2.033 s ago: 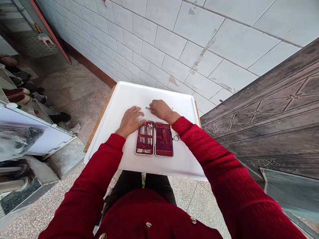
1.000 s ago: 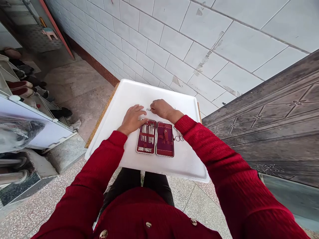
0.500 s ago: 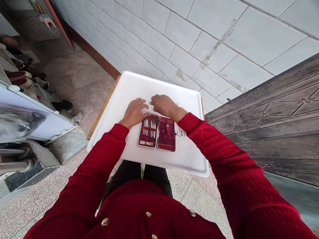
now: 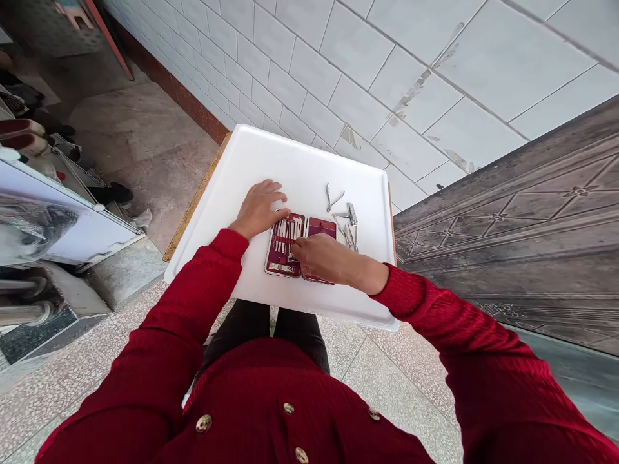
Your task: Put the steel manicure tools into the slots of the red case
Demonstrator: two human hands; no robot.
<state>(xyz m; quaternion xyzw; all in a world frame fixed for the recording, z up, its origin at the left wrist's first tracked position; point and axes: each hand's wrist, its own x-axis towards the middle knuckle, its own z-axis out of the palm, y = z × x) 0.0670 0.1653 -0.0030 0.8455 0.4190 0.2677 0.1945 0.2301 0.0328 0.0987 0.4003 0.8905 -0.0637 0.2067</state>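
Note:
An open manicure case (image 4: 282,258), dark red inside, lies on the white tabletop (image 4: 232,283). Several slim silver tools stand in a row in its left half, and a silver nail clipper (image 4: 279,266) lies along that half's near edge. My left hand (image 4: 261,207) is spread flat beside the case, its thumb at the far edge. Over the middle of the case, my right hand (image 4: 326,258) is closed in a pinch at a small silver manicure tool (image 4: 292,256), mostly hidden by the fingers. This hand also covers much of the case's right half.
Cuticle nippers (image 4: 333,198), another nail clipper (image 4: 351,214) and small scissors (image 4: 349,237) lie right of the case. A tiled wall (image 4: 309,71) borders the table's far side. A carved panel (image 4: 507,225) stands to the right, a shoe rack (image 4: 72,200) to the left.
My right hand has come from beyond the case back toward me, over its middle, uncovering the loose tools on the right. My left hand stays by the case's far left corner.

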